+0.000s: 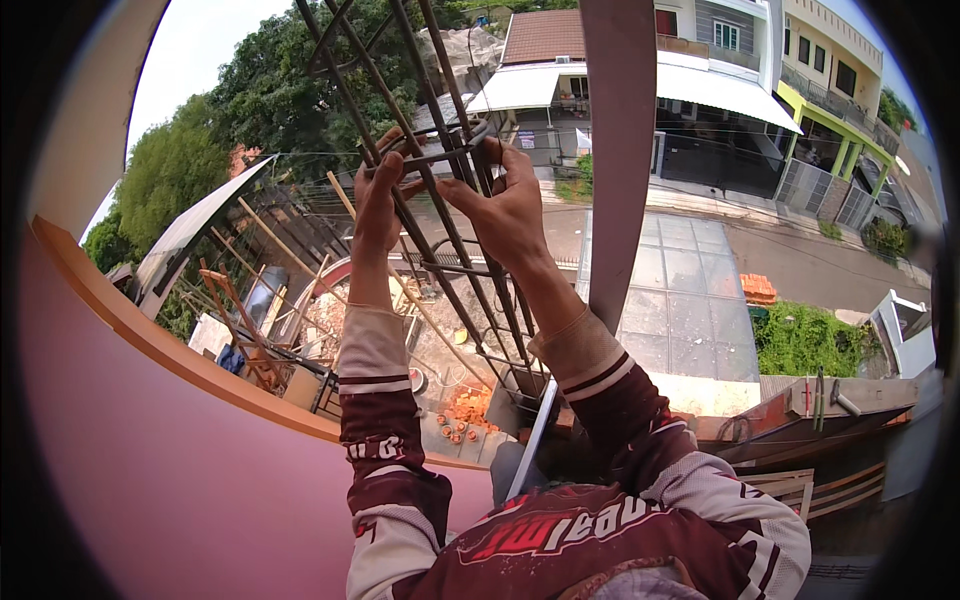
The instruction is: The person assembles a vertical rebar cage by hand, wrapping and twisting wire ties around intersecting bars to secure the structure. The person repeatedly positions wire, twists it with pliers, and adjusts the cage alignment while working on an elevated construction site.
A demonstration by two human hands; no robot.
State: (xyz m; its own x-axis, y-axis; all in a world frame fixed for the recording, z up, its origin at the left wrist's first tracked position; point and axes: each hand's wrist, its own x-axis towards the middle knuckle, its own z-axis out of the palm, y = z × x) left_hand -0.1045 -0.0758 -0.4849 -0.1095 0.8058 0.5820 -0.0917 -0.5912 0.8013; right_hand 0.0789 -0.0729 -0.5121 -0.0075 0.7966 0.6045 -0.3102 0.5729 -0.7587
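A tall rebar column cage (418,62) of dark ribbed bars rises in front of me, leaning toward the upper left. Around its bars sits a bent steel stirrup (432,157), lying crosswise. My left hand (378,205) is closed on the stirrup's left end, thumb up beside a bar. At the opposite end, my right hand (508,212) grips the stirrup, its thumb reaching inward toward the bars. Some fingertips are hidden behind the steel. Lower down, another stirrup (460,268) crosses the cage below my hands.
A broad brownish-grey post (618,160) stands just right of the cage. A pink wall with an orange ledge (200,375) curves along my left. Far below lie bamboo poles (430,320), orange brick rubble (468,405) and a translucent panel roof (675,300). Wooden boards (830,500) are at lower right.
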